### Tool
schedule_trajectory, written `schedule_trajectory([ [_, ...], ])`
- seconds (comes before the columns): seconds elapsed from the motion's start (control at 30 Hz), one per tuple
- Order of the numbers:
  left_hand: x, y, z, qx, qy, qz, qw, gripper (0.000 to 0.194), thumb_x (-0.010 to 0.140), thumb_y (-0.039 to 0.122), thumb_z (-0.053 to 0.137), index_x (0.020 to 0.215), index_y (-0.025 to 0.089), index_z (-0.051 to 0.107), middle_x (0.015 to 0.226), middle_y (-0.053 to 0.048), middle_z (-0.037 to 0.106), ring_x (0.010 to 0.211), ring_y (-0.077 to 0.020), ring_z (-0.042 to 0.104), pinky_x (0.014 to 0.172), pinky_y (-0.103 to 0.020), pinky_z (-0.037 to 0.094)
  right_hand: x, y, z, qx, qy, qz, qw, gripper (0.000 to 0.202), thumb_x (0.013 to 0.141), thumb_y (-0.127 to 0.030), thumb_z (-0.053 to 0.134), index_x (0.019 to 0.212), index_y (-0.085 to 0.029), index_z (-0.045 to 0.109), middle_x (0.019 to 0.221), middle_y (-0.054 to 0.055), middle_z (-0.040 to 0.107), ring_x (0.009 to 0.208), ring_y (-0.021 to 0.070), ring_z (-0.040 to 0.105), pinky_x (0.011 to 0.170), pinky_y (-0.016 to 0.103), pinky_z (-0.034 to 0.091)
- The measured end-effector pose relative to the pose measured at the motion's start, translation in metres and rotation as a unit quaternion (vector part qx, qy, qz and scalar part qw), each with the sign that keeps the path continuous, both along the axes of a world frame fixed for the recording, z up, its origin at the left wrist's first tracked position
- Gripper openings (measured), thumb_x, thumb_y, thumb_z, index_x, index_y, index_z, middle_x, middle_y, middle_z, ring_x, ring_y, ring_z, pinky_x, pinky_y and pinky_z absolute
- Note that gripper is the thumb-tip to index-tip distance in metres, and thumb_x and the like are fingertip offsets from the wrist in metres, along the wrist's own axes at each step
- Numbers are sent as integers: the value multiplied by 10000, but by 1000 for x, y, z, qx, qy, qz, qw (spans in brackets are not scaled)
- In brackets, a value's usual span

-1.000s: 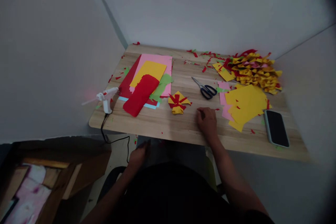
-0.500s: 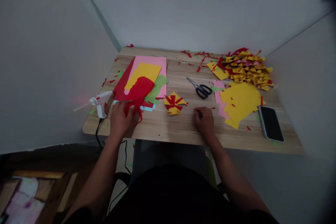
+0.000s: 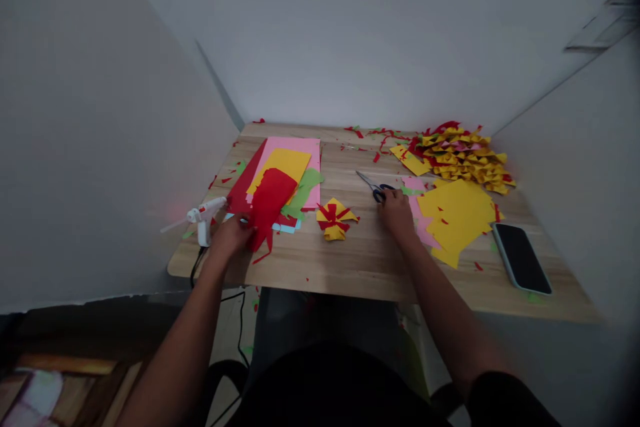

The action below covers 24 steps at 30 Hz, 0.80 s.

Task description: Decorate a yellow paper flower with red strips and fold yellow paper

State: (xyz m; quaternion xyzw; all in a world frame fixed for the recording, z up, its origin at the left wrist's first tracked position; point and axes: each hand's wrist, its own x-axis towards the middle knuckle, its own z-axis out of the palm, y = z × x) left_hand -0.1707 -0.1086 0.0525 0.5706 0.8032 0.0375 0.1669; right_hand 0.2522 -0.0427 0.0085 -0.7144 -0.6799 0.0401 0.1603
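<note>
My left hand [image 3: 231, 236] is closed at the left edge of a cut piece of red paper [image 3: 273, 197], pinching it. Thin strips trail from the near end of that piece. My right hand [image 3: 399, 215] has its fingers curled on the dark handles of the scissors [image 3: 370, 183], partly covering them; the blades lie on the table, pointing away to the left. Between my hands lies a small folded yellow paper piece with red strips [image 3: 335, 219]. Beneath the red piece are yellow paper [image 3: 287, 163], pink paper [image 3: 314, 153] and green paper [image 3: 306, 190].
A white glue gun [image 3: 204, 217] stands at the table's left edge, its cord hanging down. Yellow sheets [image 3: 457, 213] and a phone [image 3: 523, 257] lie on the right. Behind them is a layered pile of folded yellow paper [image 3: 465, 160]. Scraps are scattered along the table's back [image 3: 335, 130].
My right hand has moved forward from the bare tabletop onto the scissors' handles. The left hand has shifted to the red paper's left edge. The view has tilted up slightly.
</note>
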Motion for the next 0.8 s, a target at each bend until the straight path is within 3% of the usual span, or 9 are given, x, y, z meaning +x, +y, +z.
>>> schedule_trajectory([
  [0.07,-1,-1,10,39,1,8,999,247,834,367,596,1005,197,648,889,-86,731,856,-258,685,676,-297,441,0,5,1,-27,-14,-9,999,448,878,-242,562,1303,-103,587,1199,213,599,1102,313,550,988,429,400],
  [0.17,0,-2,31,175,-28,45,983,254,862,429,556,965,209,629,830,-50,693,762,-217,645,639,-281,414,-1,8,7,-67,-28,-26,997,443,913,-331,546,1302,-124,593,1175,224,610,1085,346,578,943,451,421],
  [0.3,6,5,68,388,-116,31,914,194,845,381,610,907,198,604,856,-33,668,742,-176,608,687,-275,433,0,11,15,-106,-27,-34,993,488,947,-378,513,1376,-149,527,1192,224,616,1081,351,609,894,436,448],
  [0.47,18,19,99,490,-179,-6,853,150,864,324,596,933,194,568,925,-29,666,840,-153,633,791,-268,487,3,17,19,-134,13,-31,990,475,919,-289,558,1366,-129,545,1211,230,620,1078,305,636,895,374,454],
  [0.57,21,27,97,509,-219,2,832,172,849,293,577,987,190,580,952,-35,657,830,-144,623,769,-252,497,9,23,22,-148,72,-41,985,497,826,-250,652,1303,-117,601,1128,215,675,1018,311,669,859,383,478],
  [0.63,22,28,90,484,-306,52,818,236,839,279,553,1054,187,584,947,-37,673,789,-139,627,729,-244,505,12,22,27,-151,127,-42,979,491,794,-281,682,1251,-110,633,1064,194,709,987,311,684,837,386,494],
  [0.7,23,24,81,433,-430,122,783,294,830,275,540,1106,184,583,950,-39,702,795,-145,656,738,-253,529,13,9,32,-148,193,-29,970,463,842,-383,631,1236,-139,637,1018,150,734,956,269,697,812,356,514],
  [0.77,25,15,73,359,-554,190,727,294,830,269,540,1099,172,607,937,-45,730,825,-165,689,764,-278,556,7,-17,37,-136,312,5,940,469,886,-510,554,1237,-206,621,1020,95,741,921,209,698,795,320,531],
  [0.8,27,9,70,323,-604,222,694,273,837,263,542,1076,162,628,931,-51,742,844,-173,702,779,-285,566,1,-36,39,-105,457,21,883,497,845,-556,606,1209,-219,627,1039,97,735,903,207,689,801,336,535],
])
